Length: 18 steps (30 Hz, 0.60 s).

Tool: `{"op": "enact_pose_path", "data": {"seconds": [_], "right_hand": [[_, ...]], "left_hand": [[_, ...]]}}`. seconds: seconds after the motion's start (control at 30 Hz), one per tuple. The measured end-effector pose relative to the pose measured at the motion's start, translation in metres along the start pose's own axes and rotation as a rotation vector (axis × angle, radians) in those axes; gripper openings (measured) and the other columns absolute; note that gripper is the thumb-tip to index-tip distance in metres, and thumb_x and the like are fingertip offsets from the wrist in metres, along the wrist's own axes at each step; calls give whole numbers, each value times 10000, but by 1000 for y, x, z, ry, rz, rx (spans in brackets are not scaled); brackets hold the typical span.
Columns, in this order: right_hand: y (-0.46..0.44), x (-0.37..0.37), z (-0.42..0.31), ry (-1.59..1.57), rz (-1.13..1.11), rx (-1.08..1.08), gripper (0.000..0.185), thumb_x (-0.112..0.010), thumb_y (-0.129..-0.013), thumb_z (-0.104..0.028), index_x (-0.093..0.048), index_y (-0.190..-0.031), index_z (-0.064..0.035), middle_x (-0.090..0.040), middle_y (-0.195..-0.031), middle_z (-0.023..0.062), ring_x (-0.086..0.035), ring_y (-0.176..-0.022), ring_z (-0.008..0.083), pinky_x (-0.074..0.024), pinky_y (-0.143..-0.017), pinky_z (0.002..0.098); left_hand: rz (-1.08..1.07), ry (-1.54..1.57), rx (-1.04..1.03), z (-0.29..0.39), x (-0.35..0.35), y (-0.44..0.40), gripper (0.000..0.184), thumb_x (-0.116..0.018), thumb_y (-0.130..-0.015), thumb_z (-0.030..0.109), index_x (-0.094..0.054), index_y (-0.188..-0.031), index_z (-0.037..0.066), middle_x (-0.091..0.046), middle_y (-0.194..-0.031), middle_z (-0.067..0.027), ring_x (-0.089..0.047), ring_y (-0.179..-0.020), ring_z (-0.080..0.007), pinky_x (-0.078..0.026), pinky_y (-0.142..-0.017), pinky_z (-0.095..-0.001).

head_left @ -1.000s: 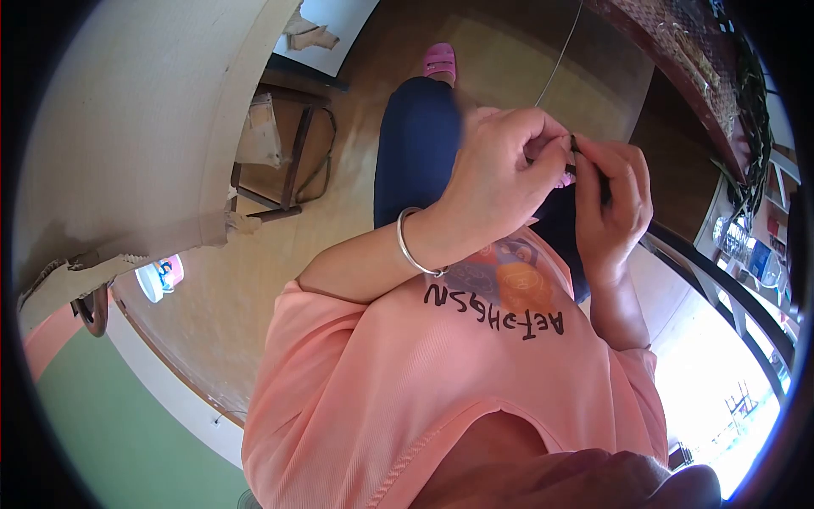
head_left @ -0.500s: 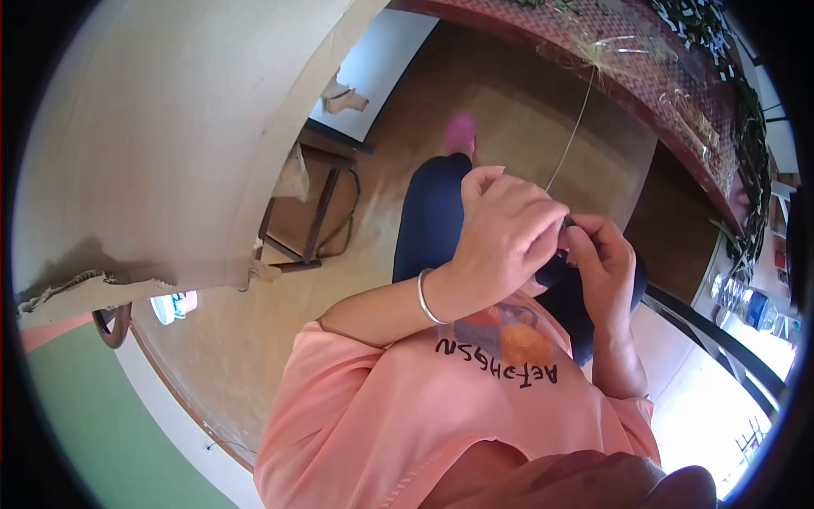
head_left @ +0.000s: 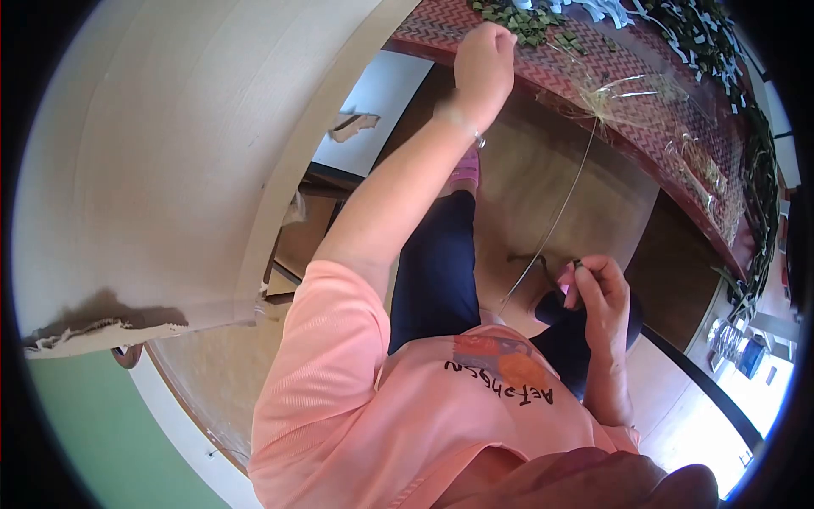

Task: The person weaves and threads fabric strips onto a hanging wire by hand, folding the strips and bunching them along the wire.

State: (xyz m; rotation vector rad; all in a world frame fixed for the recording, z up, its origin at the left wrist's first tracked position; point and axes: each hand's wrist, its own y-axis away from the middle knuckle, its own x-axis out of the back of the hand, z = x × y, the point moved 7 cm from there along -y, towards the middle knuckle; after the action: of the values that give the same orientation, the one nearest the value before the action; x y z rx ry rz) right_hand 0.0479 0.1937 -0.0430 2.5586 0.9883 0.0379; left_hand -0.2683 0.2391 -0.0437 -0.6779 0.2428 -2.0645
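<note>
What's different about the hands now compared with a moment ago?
The left hand has parted from the right and reached forward toward the green pieces on the red table; whether it holds anything is unclear. The right hand still pinches a small dark piece.

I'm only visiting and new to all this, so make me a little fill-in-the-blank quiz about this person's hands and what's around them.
1. The hand pinching a small dark thing is the person's ____ hand.
2. The heap of small pieces nearest the other hand is ____ in colour.
3. The bracelet is worn on the person's ____ arm.
4. The sandal beyond the knee is coloured ____.

Missing words: right; green; left; pink.
</note>
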Motion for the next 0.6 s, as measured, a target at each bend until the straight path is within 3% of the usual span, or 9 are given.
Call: {"op": "enact_pose_path", "data": {"seconds": [0.03,0.17,0.37,0.5,0.6], "right_hand": [[-3,2,1,-1,1,0,78,-526,-860,-21,-574,-913,10,-629,-762,72,-487,-549,77,-402,-526,175],[-8,5,5,34,3,-18,83,-527,-859,-21,-576,-913,17,-630,-765,72,-489,-550,78,-403,-525,176],[-10,3,10,30,-2,-2,85,-529,-855,-19,-578,-911,22,-631,-756,70,-489,-546,77,-400,-519,175],[-9,3,10,57,18,-23,86,-532,-850,-17,-581,-909,23,-632,-746,68,-487,-540,75,-395,-508,174],[-7,0,10,79,5,-6,85,-533,-850,-17,-581,-907,22,-633,-743,67,-486,-538,74,-394,-504,173]], "left_hand": [[-1,0,0,3,-2,-5,156,-527,-861,113,-611,-896,-13,-651,-817,-101,-614,-683,-195,-488,-654,-286],[-137,-543,31,16,-12,-23,165,-568,-837,159,-622,-819,4,-639,-747,-88,-598,-655,-202,-475,-632,-305],[-108,-508,8,15,-18,-28,178,-598,-816,185,-623,-756,19,-627,-700,-73,-589,-640,-211,-463,-619,-320],[54,-241,29,6,-10,-33,155,-620,-797,170,-620,-753,21,-627,-703,-70,-590,-630,-209,-463,-606,-320],[16,-237,44,2,-9,-36,123,-627,-790,137,-617,-766,17,-628,-711,-79,-599,-640,-201,-475,-609,-305]]}}
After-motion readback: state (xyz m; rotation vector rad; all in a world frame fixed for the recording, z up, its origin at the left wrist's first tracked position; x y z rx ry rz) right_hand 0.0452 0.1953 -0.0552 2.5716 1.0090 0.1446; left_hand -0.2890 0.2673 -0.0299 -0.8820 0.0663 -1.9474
